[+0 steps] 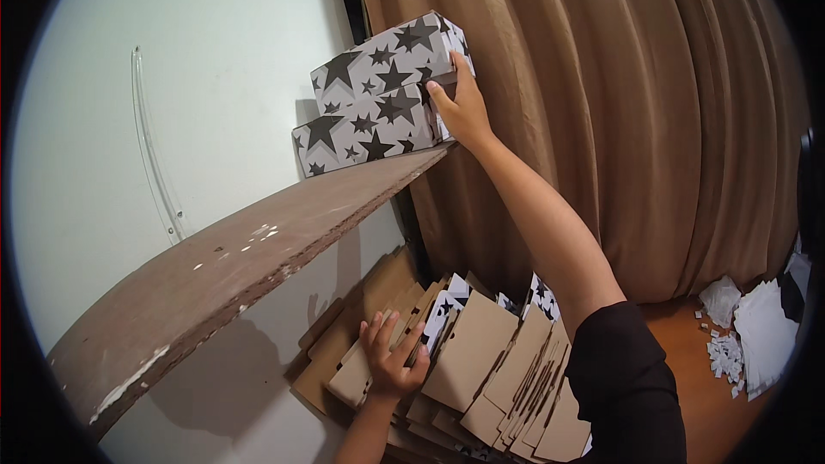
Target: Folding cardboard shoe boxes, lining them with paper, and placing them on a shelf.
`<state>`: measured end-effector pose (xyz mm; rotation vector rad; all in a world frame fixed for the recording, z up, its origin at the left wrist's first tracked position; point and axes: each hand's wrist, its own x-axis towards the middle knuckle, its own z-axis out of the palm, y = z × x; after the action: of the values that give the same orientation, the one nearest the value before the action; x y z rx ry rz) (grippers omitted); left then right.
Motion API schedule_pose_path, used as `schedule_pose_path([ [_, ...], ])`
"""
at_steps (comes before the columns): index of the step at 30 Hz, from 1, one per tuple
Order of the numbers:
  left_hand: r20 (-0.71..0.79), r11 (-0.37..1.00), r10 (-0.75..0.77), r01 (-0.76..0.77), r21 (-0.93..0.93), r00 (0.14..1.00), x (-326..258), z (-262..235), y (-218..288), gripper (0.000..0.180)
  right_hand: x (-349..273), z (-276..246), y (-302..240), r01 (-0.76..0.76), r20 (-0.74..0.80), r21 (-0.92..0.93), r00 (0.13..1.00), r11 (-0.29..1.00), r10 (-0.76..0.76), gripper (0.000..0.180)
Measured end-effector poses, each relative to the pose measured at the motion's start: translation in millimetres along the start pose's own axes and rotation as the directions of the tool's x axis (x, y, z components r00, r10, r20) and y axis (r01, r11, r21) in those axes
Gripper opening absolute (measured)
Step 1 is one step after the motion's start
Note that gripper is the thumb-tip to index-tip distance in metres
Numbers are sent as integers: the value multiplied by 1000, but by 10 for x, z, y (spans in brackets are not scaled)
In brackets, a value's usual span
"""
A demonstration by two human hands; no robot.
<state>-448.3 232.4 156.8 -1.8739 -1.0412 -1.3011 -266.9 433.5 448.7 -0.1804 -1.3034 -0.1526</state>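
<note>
Two white boxes with black stars are stacked on a brown wooden shelf (258,249) against the white wall. My right hand (464,107) reaches up and presses on the near end of the upper box (382,64), which lies on the lower box (361,133). My left hand (391,357) rests low down, fingers spread, on a pile of flattened brown cardboard blanks (490,369) leaning under the shelf. Some of the blanks show the same star print.
A brown curtain (636,112) hangs at the right, behind the boxes. Torn white paper scraps (748,326) lie on the orange-brown floor at the lower right. A clear plastic strip (155,155) runs down the wall above the shelf.
</note>
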Motion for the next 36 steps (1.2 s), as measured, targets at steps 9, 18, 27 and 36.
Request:
schedule_pose_path([
  [9, 55, 995, -77, 80, -64, 995, -53, 127, -152, 35, 131, 184, 43, -550, 104, -209, 810, 809, 578, 74],
  [18, 20, 992, -68, 70, -106, 997, 75, 222, -159, 32, 106, 165, -184, -508, 72, -345, 824, 789, 562, 68],
  [27, 122, 995, 15, -3, -100, 992, 63, 246, 74, 30, 175, 144, -412, -480, 172, -506, 758, 717, 629, 69],
  [36, 188, 948, -166, 209, -240, 968, -65, 63, 477, 40, 4, -667, -674, -596, 89, -250, 771, 763, 631, 75],
])
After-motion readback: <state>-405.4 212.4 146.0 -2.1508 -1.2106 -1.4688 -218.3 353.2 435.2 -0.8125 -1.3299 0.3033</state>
